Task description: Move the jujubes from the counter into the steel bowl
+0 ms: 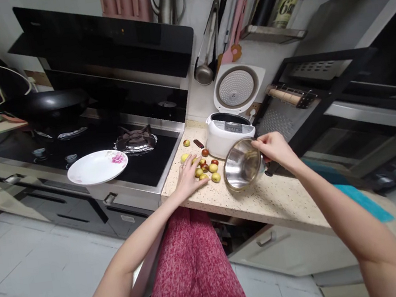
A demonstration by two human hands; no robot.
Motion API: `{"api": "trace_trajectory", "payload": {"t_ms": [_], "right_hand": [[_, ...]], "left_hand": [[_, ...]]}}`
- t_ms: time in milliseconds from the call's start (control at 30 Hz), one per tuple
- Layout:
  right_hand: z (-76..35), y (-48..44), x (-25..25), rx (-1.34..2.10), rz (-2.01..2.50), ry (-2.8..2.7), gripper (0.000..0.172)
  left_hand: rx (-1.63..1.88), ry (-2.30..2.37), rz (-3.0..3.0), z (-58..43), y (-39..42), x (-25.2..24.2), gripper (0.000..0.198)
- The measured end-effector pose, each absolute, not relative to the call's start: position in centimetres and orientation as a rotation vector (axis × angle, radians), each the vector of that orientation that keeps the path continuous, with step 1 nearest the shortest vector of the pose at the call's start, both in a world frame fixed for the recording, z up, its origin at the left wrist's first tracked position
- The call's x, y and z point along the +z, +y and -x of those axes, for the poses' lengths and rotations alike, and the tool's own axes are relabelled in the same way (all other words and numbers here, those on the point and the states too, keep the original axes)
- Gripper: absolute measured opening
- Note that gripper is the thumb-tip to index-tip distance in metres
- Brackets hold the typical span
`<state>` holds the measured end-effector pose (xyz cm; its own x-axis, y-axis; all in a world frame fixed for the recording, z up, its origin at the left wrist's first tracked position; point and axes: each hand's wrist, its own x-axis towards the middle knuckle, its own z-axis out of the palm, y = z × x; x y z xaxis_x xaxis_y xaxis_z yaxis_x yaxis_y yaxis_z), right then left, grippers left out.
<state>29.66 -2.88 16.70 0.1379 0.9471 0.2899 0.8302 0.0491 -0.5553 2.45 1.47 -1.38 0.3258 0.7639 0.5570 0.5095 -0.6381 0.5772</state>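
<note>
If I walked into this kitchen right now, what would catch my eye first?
Probably the steel bowl, tilted on its side on the speckled counter and held at the rim by the right hand. Beside it the left hand rests on a scatter of small yellow and red fruits, before an open rice cooker.

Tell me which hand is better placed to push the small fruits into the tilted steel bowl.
Probably the left. The left hand already rests on the fruits on the counter, beside the bowl's open mouth. The right hand is busy gripping the bowl by its rim.
</note>
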Motion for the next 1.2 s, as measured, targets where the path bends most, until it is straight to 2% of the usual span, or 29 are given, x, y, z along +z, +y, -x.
{"api": "trace_trajectory", "payload": {"t_ms": [200,367,567,733,933,1067,1200], "right_hand": [[-33.1,-7.8,14.3,0.539,1.644,-1.47,0.049],[-33.5,-9.7,11.1,0.778,1.578,-1.37,0.053],[-33.2,-9.1,7.5,0.972,1.548,-1.267,0.05],[-33.1,-7.4,5.3,1.176,1.465,-1.142,0.044],[-33.4,-5.2,3.8,1.401,1.42,-1.212,0.04],[-34.6,-2.6,5.6,1.375,1.53,-1.695,0.05],[-34.0,1.1,7.5,0.845,1.472,-2.007,0.051]], "left_hand": [[1.191,1.048,-2.483,-2.7,0.9,-1.2,0.081],[1.19,0.882,-2.547,-2.8,0.2,-0.9,0.065],[1.076,0.545,-2.639,-1.9,-0.2,-0.1,0.057],[0.987,0.147,-2.743,-1.1,-0.6,0.2,0.064],[0.985,0.038,-2.774,-1.1,-0.8,-0.4,0.054],[1.037,-0.021,-2.775,-1.4,-0.5,-1.2,0.045],[1.127,-0.101,-2.781,-1.6,-0.5,-1.5,0.041]]}}
